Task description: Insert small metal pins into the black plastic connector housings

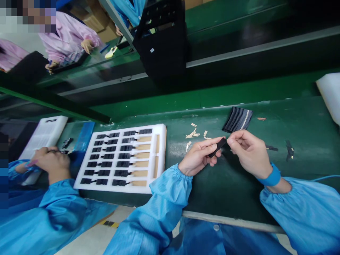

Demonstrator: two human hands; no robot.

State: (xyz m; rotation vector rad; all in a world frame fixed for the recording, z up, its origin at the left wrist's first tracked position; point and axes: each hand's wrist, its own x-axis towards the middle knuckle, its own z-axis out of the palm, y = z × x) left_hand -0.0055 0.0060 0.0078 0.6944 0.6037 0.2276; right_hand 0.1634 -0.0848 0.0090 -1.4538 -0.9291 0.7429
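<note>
A green bench (278, 117) runs beneath everything here, and on it sits a white foam tray (151, 187), holding rows of small black parts (114, 164) in paired slots, with tan card pieces (140, 164) at one end. Right of the tray lies a black bundle (237, 119) of thin strips, and loose tan scraps (192, 131) sit just beside the tray on that side. Left of the tray, a co-worker's hand (53, 161) works apart from the person's own. Right of the tray, the person's hands meet above the bench: the left hand (196, 156) is nearly closed, its thumb and fingers pinching one end of a short black strip (218, 146), while the right hand (251, 154), curled and only slightly open, reaches the strip's other end, though whether it grips there cannot be told. The strip lies between the two hands, held clear of the bench. A weak pinch could let it drop among the scraps, where dark on dark green would make it hard to spot; too hard a twist could bend so thin a piece, and a careless swing of the left sleeve (170, 198) could knock the tray.
</note>
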